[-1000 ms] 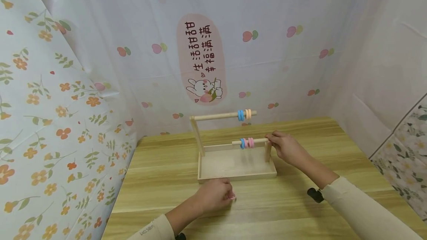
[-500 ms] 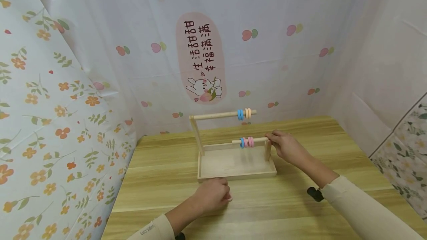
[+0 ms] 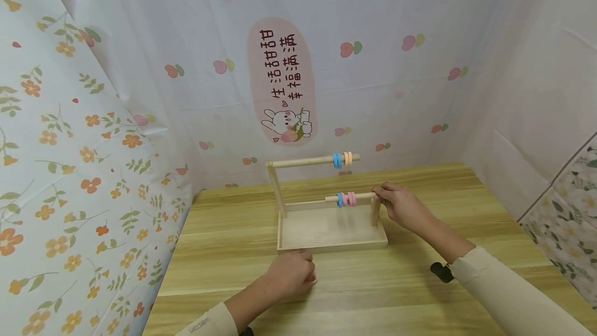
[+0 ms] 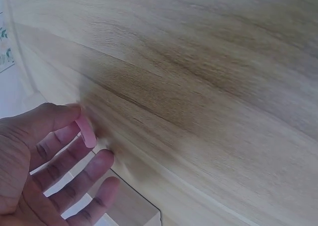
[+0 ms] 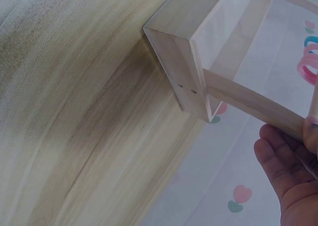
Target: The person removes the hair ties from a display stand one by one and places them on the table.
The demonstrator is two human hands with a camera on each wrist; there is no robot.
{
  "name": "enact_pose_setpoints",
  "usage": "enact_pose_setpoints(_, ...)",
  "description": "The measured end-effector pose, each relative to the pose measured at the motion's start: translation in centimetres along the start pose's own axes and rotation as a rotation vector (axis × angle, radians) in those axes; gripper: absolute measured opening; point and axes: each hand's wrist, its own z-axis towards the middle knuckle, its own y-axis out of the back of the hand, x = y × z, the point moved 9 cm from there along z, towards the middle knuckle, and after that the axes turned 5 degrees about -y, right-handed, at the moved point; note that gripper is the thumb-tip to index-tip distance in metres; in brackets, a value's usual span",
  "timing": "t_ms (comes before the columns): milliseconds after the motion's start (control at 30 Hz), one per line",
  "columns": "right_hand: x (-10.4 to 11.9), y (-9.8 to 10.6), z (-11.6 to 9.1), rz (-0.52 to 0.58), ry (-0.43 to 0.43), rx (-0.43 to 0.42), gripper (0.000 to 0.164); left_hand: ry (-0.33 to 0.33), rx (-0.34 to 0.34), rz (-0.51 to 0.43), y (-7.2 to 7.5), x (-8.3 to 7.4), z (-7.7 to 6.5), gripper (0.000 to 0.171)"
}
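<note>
The left hand (image 3: 291, 275) pinches a pink ring (image 4: 87, 131) between thumb and index finger, remaining fingers loosely spread; it is just above the tabletop (image 3: 224, 253), at the near side of the wooden rack (image 3: 305, 206). The ring is plain, smooth and pale pink, seen nearly edge-on from the left wrist. The right hand (image 3: 402, 206) grips the top of the right post (image 3: 375, 212), beside the lower rod (image 3: 330, 199). The rack is unpainted pale wood with a shallow rectangular tray (image 3: 332, 247); the lower rod carries a blue ring (image 3: 339, 200), with pink rings (image 3: 352, 199) to its right; the taller upper rod (image 3: 303, 162) carries two blue rings (image 3: 338, 161), with peach rings (image 3: 347, 158) to their right.
</note>
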Motion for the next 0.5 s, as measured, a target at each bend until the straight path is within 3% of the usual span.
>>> enact_pose_setpoints(500,0.0,-0.07,0.11,0.009,-0.019,0.018,0.023,0.025,0.028,-0.073,-0.33,0.46,-0.88,0.042)
